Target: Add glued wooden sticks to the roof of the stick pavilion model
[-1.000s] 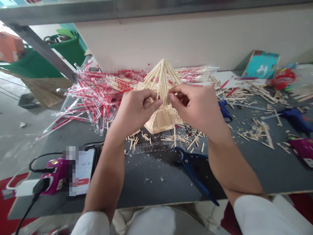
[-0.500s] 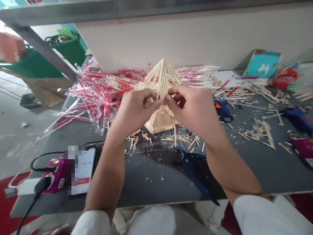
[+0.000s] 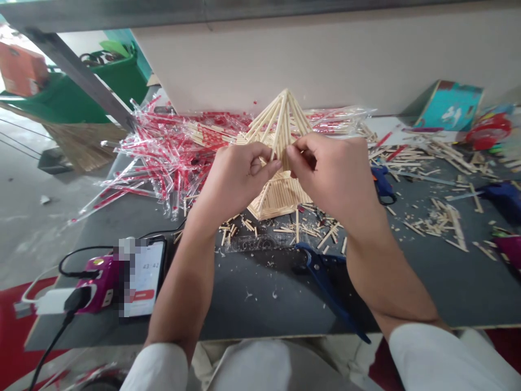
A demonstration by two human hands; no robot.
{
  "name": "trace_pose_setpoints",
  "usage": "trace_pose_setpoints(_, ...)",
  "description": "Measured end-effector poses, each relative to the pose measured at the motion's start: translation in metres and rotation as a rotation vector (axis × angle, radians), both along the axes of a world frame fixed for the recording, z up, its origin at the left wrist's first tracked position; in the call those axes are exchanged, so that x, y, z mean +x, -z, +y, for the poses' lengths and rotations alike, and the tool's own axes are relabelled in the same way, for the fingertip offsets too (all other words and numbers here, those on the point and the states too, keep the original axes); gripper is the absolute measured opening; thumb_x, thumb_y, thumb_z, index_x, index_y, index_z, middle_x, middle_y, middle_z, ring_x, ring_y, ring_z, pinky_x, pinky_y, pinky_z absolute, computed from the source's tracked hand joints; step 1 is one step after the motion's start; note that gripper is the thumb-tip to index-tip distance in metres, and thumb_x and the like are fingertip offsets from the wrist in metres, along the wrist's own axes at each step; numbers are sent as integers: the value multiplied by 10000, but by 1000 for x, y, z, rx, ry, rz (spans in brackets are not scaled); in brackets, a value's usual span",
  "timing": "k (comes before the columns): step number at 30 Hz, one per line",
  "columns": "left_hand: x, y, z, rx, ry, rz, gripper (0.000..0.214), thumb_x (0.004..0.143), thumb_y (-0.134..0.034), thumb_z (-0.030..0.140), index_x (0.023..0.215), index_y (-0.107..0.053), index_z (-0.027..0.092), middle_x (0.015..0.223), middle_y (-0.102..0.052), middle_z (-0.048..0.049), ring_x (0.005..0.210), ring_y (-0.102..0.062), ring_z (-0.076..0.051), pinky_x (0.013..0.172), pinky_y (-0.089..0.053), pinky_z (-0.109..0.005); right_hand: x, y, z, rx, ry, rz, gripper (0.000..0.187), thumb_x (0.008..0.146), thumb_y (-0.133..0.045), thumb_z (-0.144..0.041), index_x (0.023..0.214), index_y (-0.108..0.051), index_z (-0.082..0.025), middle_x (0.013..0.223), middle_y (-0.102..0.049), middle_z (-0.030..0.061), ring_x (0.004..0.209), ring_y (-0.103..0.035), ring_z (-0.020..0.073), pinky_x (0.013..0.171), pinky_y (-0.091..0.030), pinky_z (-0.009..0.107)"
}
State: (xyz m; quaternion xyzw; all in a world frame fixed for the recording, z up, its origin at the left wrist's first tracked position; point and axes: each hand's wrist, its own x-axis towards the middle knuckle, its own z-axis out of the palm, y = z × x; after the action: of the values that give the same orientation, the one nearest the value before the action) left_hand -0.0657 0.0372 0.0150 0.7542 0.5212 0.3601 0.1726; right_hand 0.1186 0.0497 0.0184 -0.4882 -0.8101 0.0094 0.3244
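Note:
At the middle of the bench stands a small house model built of thin wooden sticks, with a peaked stick roof. My left hand pinches the roof's lower front, its thumb and forefinger closed at a slanting stick. Opposite it, my right hand has its thumb and fingers pinched on the right part of the same roof front. Both hands cover part of the model's middle. Whether a separate loose stick is between the fingertips, I cannot tell.
Plastic-wrapped red-and-cream sticks pile up behind left. Nearer lie a clear ruler, a blue-handled cutter, stick offcuts and blue glue guns. A phone and purple power strip sit at left.
The view has shifted a little, so the bench and model appear slightly farther right. Both hands keep their pinch on the roof, with only slight finger movement.

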Motion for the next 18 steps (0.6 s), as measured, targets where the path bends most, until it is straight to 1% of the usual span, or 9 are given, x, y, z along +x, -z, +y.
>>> trace_pose_setpoints(4, -1, 0, 1, -10, 4, -8, 100, 897, -684, 274, 853, -705, 187, 547, -387, 45, 573, -401, -115, 556, -330, -267, 2, -2, -1, -15, 1, -28, 308, 1034, -480, -288, 780, -637, -212, 678, -667, 35, 589, -560, 171, 679, -384, 356)
trace_pose_setpoints(7, -1, 1, 1, -11, 2, -17, 97, 893, -690, 277, 865, -715, 188, 537, -369, 52, 558, -384, -109, 555, -324, -265, 5, -4, 0, -29, -14, -26, 294, 1032, -496, -281, 786, -641, -214, 677, -662, 24, 585, -557, 164, 686, -390, 349)
trace_pose_setpoints(12, -1, 2, 0, -16, 1, -26, 105, 892, -684, 291, 883, -722, 193, 536, -393, 46, 564, -427, -119, 555, -328, -265, 12, -7, 0, 7, -23, -9, 256, 1021, -533, -268, 834, -695, -203, 677, -678, 17, 560, -538, 140, 671, -399, 335)
trace_pose_setpoints(14, -1, 2, 0, -21, 1, -26, 108, 892, -682, 295, 891, -722, 194, 532, -397, 44, 565, -440, -123, 551, -327, -264, 13, -6, -1, 26, -55, 38, 167, 982, -585, -216, 876, -711, -187, 706, -696, 10, 578, -568, 131, 673, -422, 320)
trace_pose_setpoints(16, -1, 1, 0, -27, 5, -22, 116, 898, -674, 301, 892, -721, 195, 529, -399, 42, 563, -445, -125, 546, -325, -265, 13, -5, -3, 5, -99, 114, 58, 928, -644, -174, 924, -702, -174, 747, -711, -1, 613, -612, 125, 683, -455, 298)
trace_pose_setpoints(18, -1, 1, 0, -25, 8, -20, 123, 901, -669, 307, 883, -718, 195, 527, -399, 42, 561, -447, -126, 542, -322, -267, 12, -3, -4, -57, -110, 172, 80, 903, -669, -179, 983, -673, -179, 809, -723, 1, 665, -651, 132, 699, -483, 290)
